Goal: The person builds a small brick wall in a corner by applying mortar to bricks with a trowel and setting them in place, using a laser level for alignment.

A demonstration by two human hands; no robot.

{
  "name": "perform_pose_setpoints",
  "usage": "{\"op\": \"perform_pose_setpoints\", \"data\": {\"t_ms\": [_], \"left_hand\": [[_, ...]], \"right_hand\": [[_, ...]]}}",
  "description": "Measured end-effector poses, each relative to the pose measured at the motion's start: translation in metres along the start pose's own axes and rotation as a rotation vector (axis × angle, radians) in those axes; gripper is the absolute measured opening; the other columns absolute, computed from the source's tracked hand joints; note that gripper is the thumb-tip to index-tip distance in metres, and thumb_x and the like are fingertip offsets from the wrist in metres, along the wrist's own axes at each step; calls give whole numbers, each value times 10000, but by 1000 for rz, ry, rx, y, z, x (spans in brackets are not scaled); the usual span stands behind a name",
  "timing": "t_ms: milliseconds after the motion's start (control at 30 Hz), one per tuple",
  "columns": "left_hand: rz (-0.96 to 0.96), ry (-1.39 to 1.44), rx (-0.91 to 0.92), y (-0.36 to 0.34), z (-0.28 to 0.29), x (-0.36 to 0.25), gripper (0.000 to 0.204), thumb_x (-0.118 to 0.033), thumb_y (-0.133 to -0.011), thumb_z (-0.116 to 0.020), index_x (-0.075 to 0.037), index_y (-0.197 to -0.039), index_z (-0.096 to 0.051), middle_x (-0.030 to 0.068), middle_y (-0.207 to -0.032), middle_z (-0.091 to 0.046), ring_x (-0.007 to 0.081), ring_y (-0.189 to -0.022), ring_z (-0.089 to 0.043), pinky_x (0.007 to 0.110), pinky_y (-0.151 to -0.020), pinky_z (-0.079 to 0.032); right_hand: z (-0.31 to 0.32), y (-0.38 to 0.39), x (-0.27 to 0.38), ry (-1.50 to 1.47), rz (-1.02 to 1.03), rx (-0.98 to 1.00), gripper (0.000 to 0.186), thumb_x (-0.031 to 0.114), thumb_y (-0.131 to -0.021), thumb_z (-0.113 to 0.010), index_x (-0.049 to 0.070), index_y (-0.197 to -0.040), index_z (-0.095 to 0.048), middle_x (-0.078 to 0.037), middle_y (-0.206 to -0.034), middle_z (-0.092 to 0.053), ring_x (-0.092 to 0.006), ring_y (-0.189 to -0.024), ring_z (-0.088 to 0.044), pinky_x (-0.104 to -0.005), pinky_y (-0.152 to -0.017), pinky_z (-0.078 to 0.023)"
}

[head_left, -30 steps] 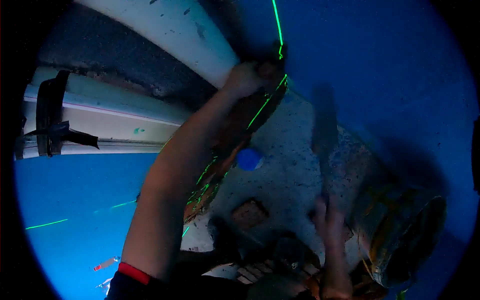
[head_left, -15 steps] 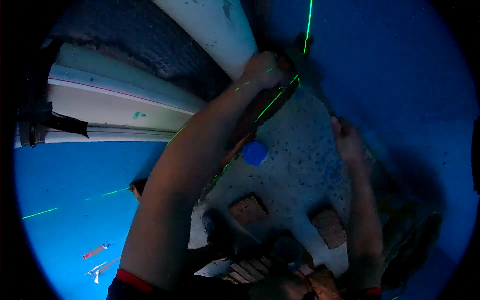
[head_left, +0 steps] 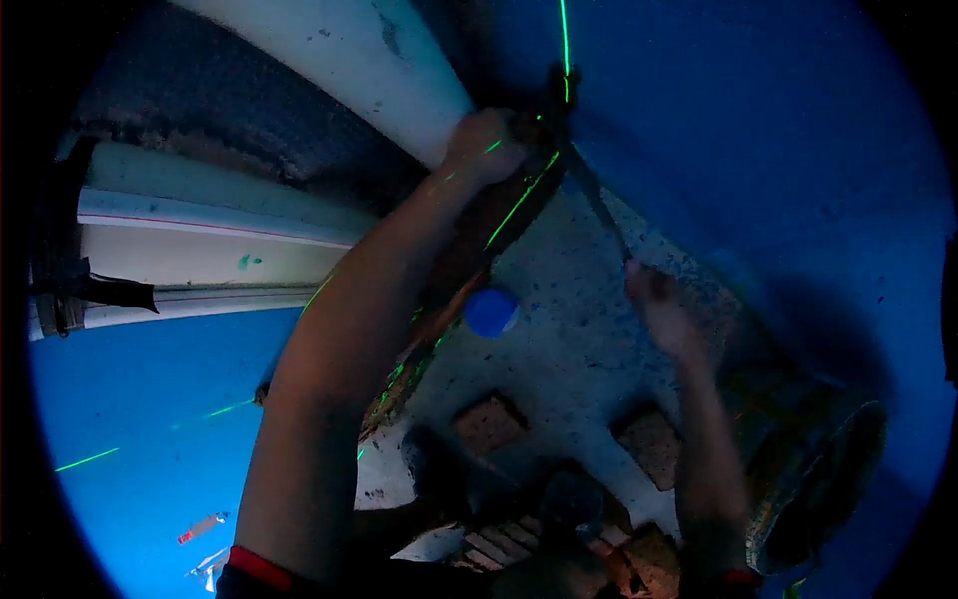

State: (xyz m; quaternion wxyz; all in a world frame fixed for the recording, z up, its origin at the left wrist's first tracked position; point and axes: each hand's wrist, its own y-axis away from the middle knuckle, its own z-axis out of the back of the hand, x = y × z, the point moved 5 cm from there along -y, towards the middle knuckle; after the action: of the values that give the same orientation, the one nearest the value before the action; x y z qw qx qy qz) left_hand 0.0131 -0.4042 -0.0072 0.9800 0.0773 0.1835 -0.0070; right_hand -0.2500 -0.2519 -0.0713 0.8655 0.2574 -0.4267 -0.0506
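Note:
My left hand [head_left: 486,145] is closed at the far end of a low, brownish strip of masonry in the corner, against a dark lump whose kind I cannot make out. From the right side, my right hand [head_left: 654,295] grips the near end of a long, thin, dark-handled tool [head_left: 601,205]. That tool slants up and left toward the corner, its far end lost in shadow near the left hand. A bright green laser line [head_left: 524,205] runs along the strip and up the blue wall [head_left: 738,120]. A round blue object [head_left: 491,311] lies on the floor below.
Two loose bricks, one left [head_left: 491,421] and one right [head_left: 651,444], lie on the speckled grey floor [head_left: 559,349]. White pipes or panels [head_left: 200,250] bound with black tape stand at left. A crumpled dark sack [head_left: 813,469] sits at right. More bricks are near my feet.
The whole view has shifted, so the corner sits farther left. My right hand and the tool appear lower and farther left. My left hand stays closed at the corner.

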Motion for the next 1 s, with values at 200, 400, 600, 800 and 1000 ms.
{"op": "perform_pose_setpoints", "data": {"t_ms": [200, 400, 600, 800, 1000], "left_hand": [[17, -45, -3, -3, -3, -1, 421, -329, -733, -648, -29, -1028, -646, 208, -974, -656, 361, -893, -639, 444, -784, -512], [-87, -30, -24, -7, -4, -10, 409, -274, -705, -657, -14, -1019, -643, 221, -937, -657, 372, -857, -644, 454, -765, -518], [-250, 6, -175, -2, -9, 4, 390, -284, -719, -652, -12, -999, -648, 218, -931, -658, 359, -859, -646, 452, -761, -515], [-157, 74, -126, 0, -10, 8, 415, -304, -716, -663, -20, -1018, -643, 218, -940, -658, 351, -882, -642, 437, -781, -510], [-3, 79, -71, 6, 0, -6, 447, -301, -672, -694, -28, -1023, -646, 209, -965, -659, 348, -891, -642, 425, -782, -513]], "right_hand": [[-19, -4, -3, -346, 236, 64, 524, 511, -960, -402, 34, -921, -615, -131, -810, -630, -227, -749, -598, -378, -688, -458], [14, -32, 13, -49, 377, -277, 493, 469, -961, -437, 55, -705, -513, -32, -593, -414, -153, -568, -396, -314, -543, -318], [4, 13, 17, -381, 61, 36, 557, 569, -915, -449, 64, -697, -536, -38, -597, -439, -155, -590, -433, -309, -563, -341], [24, 2, 39, -163, 45, 167, 632, 668, -877, -406, 79, -675, -519, -17, -621, -443, -137, -603, -421, -288, -573, -333], [43, -2, 46, -194, -61, 118, 605, 641, -889, -409, 105, -610, -442, 2, -514, -349, -129, -483, -333, -314, -516, -282]]}}
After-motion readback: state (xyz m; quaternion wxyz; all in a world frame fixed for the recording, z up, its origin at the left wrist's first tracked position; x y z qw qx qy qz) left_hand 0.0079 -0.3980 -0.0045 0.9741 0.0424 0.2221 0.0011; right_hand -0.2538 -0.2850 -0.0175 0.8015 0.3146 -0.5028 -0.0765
